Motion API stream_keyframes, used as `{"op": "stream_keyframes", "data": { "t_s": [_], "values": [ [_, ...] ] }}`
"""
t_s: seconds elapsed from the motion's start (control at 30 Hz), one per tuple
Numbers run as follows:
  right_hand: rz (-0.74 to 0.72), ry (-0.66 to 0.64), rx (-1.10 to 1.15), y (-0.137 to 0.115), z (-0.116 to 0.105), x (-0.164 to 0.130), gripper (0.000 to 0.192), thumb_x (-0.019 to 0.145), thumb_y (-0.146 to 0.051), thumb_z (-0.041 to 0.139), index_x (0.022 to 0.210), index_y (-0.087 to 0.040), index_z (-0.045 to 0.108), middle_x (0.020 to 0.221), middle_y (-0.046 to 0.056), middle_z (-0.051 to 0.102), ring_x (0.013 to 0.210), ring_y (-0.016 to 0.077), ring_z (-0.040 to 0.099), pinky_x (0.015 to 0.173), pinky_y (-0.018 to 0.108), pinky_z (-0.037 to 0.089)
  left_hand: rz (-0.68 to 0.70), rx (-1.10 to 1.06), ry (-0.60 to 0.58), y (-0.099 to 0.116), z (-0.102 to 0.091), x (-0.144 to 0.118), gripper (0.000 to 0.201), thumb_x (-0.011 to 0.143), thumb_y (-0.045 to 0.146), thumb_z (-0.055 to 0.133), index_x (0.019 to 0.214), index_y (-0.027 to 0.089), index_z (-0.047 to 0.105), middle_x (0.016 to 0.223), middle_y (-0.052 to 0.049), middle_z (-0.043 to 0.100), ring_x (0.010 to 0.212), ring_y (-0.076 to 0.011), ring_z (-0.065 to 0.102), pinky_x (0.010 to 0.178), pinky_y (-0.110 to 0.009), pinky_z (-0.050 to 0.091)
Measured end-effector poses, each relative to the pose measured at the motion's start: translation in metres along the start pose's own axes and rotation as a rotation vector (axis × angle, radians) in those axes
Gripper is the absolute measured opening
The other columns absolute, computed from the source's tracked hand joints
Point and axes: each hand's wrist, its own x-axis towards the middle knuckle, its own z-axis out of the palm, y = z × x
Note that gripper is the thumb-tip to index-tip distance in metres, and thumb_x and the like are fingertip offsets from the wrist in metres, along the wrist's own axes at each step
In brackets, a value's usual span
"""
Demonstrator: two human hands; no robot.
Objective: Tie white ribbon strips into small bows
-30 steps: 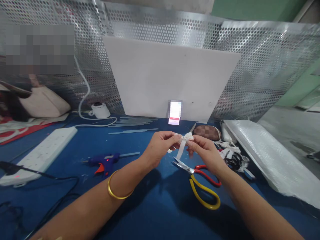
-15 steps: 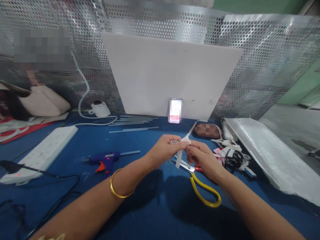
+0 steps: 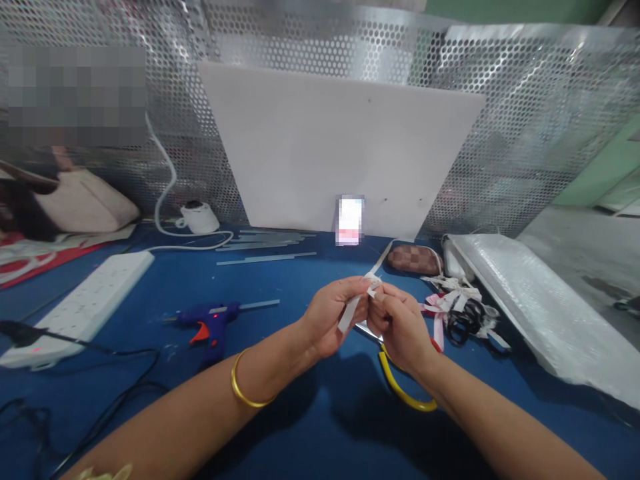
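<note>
Both hands have closed in on each other since the earlier frame, and the short tail of the white cloth ribbon (image 3: 350, 312) now slants down across the left hand (image 3: 325, 320) instead of hanging nearly straight. From my remote seat I see that hand pinching the gathered middle of the ribbon between thumb and fingers, while the right hand (image 3: 404, 327), fingers curled, grips the same bunch from the other side. I judge the work has narrowed to close fingertip handling at that gather, which the fingers partly hide from me. The ribbon is held above the blue table (image 3: 280, 433), its longer end running up and away toward the white board (image 3: 330, 153). Beneath the right hand, the scissors with red and yellow handles (image 3: 397, 389) are more covered than before. As for containers, the brown checked soft pouch (image 3: 413, 260) lies just beyond the hands, its contents hidden; the white rounded cup (image 3: 199, 219) has something dark at its top that I cannot identify; the cream handbag (image 3: 95, 207) at far left shows me nothing inside.
</note>
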Motion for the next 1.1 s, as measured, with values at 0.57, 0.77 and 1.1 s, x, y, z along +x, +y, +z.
{"op": "stream_keyframes", "data": {
  "t_s": [0.57, 0.77, 1.1],
  "values": [
    [-0.022, -0.018, 0.038, -0.002, -0.003, 0.001, 0.028, 0.078, -0.022, 0.052, 0.053, -0.019, 0.040, 0.044, -0.008, 0.030, 0.038, 0.0066, 0.028, 0.040, 0.021, 0.026, 0.015, -0.022, 0.014, -0.004, -0.001, 0.001, 0.025, 0.076, 0.032, 0.061, 0.062, 0.013, 0.053, 0.052, 0.003, 0.043, 0.047, -0.0062, 0.040, 0.048, -0.019, 0.036],
    [-0.147, 0.035, -0.258, -0.004, -0.010, 0.004, 0.029, 0.083, -0.026, 0.051, 0.056, -0.018, 0.043, 0.050, -0.005, 0.041, 0.047, 0.0078, 0.035, 0.047, 0.022, 0.026, 0.213, 0.344, 0.031, 0.015, -0.003, -0.003, 0.041, 0.079, 0.053, 0.052, 0.071, 0.014, 0.060, 0.060, 0.000, 0.053, 0.056, -0.0097, 0.047, 0.056, -0.022, 0.038],
    [-0.179, 0.037, -0.489, -0.020, -0.009, 0.010, 0.020, 0.082, -0.038, 0.054, 0.083, -0.019, 0.060, 0.073, 0.000, 0.058, 0.068, 0.0143, 0.052, 0.061, 0.024, 0.040, 0.376, 0.620, 0.201, 0.017, -0.001, -0.003, 0.029, 0.075, 0.036, 0.062, 0.058, 0.013, 0.057, 0.055, 0.002, 0.052, 0.053, -0.0073, 0.043, 0.052, -0.019, 0.032]
  ]
}}
